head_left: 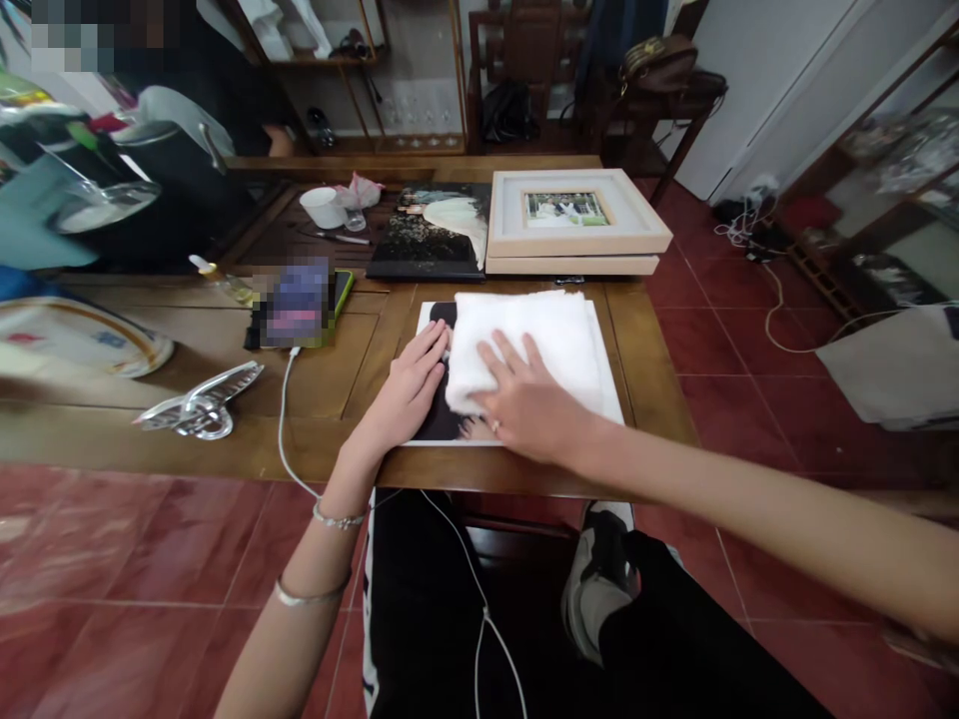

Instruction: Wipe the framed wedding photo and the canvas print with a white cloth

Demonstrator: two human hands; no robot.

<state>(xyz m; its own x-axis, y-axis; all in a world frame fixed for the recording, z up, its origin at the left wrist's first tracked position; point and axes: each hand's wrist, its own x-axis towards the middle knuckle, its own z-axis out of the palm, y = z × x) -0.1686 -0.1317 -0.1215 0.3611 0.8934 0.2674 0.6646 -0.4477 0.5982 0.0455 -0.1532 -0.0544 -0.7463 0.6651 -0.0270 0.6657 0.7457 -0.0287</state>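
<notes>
A folded white towel [539,345] lies over most of a flat photo print with a white edge [439,424] at the table's front. My right hand [528,399] rests on the towel's lower left part, fingers spread and pressing flat. On the print's left side lies my left hand [409,384], fingers stretched out and close to the towel's left edge. Dark areas of the picture show beside and below the towel; what lies under it is hidden.
Behind the print are stacked light wooden picture frames [576,255] and a dark photo panel [431,235]. A phone with a white cable [289,399], a clear hair claw [202,404], a dropper bottle [225,283] and a white cup [322,208] stand left. A person [225,80] is across the table.
</notes>
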